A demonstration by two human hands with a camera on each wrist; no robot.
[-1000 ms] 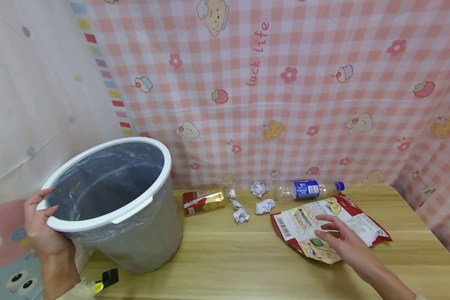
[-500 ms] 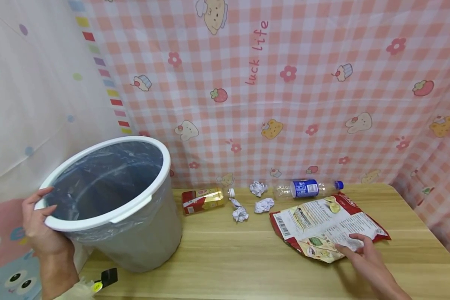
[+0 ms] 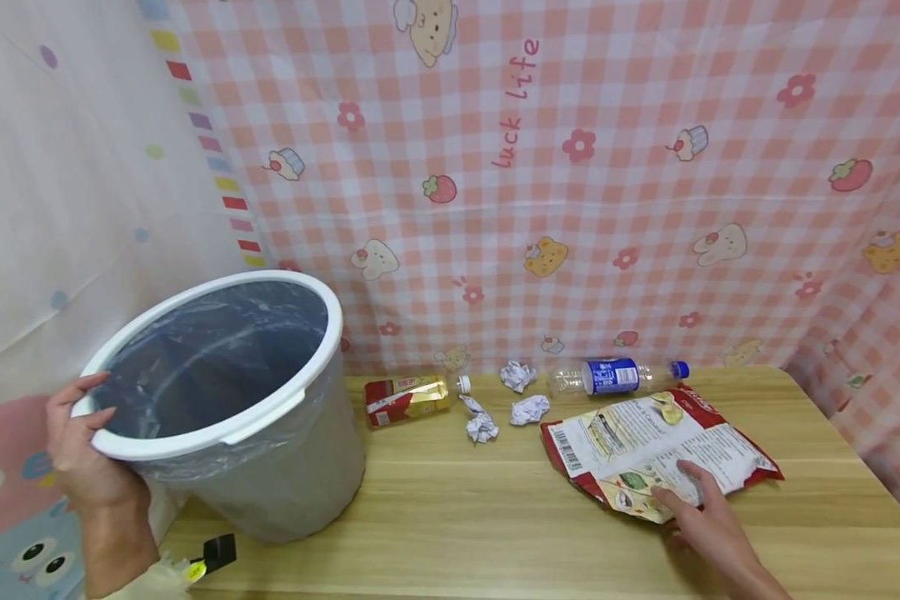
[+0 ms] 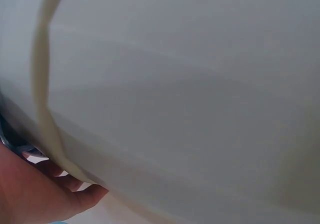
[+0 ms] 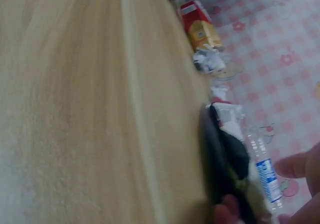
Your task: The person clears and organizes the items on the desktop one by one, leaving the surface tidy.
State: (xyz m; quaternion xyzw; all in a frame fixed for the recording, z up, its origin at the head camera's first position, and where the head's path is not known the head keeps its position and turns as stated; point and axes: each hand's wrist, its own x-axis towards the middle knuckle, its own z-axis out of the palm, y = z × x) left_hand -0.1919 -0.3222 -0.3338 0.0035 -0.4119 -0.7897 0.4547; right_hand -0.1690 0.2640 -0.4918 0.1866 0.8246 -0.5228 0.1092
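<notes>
My left hand (image 3: pixel 93 454) grips the white rim of a grey trash bin (image 3: pixel 300 475), thumb and a finger hooked over the rim. The bin tilts and has a clear plastic liner; its pale wall fills most of the left wrist view. My right hand (image 3: pixel 708 517) is at the near edge of a red and white chip bag (image 3: pixel 645 442), with fingers on top and others tucked under that edge. In the right wrist view the bag's dark edge (image 5: pixel 225 154) runs between the fingers. The fingers under the bag are partly hidden.
Along the back of the wooden table (image 3: pixel 457 517) lie a red and gold packet (image 3: pixel 407 401) with a white cap (image 3: pixel 463 384), crumpled papers (image 3: pixel 529 409) and a clear plastic bottle (image 3: pixel 612 377) with a blue label. A checked cloth (image 3: pixel 480 125) hangs behind.
My right hand has moved from above the chip bag to its near edge, its fingers now around that edge. The left hand and bin stay in place.
</notes>
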